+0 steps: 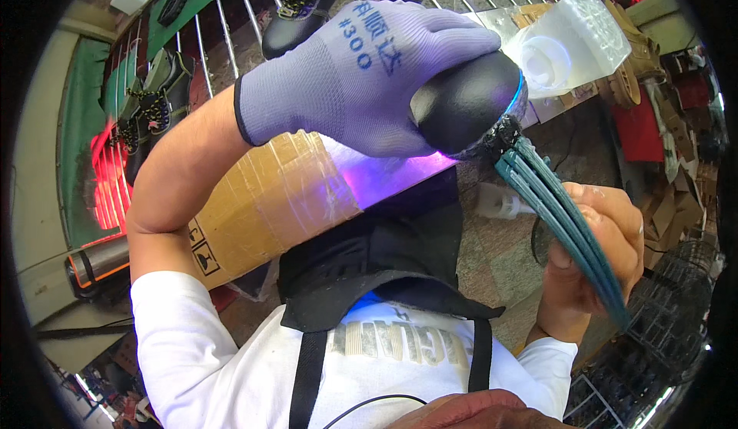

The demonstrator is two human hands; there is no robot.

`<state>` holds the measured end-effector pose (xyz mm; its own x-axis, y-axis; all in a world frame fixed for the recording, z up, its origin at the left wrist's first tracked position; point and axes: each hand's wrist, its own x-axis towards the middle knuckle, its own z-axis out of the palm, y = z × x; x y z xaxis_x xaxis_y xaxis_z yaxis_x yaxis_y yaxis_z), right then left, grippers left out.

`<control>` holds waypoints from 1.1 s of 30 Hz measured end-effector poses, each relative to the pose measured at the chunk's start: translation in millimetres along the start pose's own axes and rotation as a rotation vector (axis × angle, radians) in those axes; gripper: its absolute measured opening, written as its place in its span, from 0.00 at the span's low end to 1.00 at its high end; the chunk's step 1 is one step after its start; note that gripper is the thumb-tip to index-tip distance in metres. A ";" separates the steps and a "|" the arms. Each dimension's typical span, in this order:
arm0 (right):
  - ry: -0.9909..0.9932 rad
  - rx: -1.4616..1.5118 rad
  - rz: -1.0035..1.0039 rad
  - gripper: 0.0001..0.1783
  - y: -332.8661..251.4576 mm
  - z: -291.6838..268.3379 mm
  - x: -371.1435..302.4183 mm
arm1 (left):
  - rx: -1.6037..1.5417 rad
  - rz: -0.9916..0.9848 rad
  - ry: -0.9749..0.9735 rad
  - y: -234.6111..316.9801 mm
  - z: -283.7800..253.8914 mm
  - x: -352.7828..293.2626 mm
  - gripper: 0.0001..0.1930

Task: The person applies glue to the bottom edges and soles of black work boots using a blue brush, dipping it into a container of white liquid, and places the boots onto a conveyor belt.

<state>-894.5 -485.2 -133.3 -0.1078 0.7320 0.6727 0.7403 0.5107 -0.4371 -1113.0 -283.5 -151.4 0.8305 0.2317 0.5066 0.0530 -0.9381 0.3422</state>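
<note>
My left hand [361,83], in a grey-purple knit glove, is wrapped round a black shoe [469,102] with a smooth rounded toe, tilted above the bench. Its far part is hidden under the glove. Bare fingers of my right hand [621,229] are closed round a brush [565,214] with a long, ribbed teal handle. The brush's clotted black head touches the shoe's lower edge, where a thin blue-lit line runs along the rim. Just beyond the shoe, a translucent plastic container [607,37] lies with its round opening facing me.
Flattened cardboard [269,198] covers the bench front, with purple light on it. Metal rack bars [227,37] hold several black shoes [296,25] behind. Brown footwear [639,60] stands at the right. Below the bench edge is a pale bottle [496,201]. A black apron [369,244] hangs before me.
</note>
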 end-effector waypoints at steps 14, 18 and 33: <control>-0.141 -0.356 -0.380 0.16 5.6 7.0 33.4 | -0.309 -0.061 -0.205 -22.9 -34.1 41.1 0.26; -0.224 -0.321 -0.381 0.17 30.2 11.9 46.8 | -0.165 0.010 -0.039 -62.4 -12.7 24.8 0.42; 0.061 -0.272 0.437 0.14 166.8 31.3 20.4 | -1.179 -0.259 0.629 -64.3 -15.3 -88.8 0.22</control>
<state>-793.9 -370.9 -211.2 0.2827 0.8193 0.4989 0.8542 0.0216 -0.5195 -1198.6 -239.8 -206.3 0.4612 0.7405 0.4889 -0.5974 -0.1483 0.7881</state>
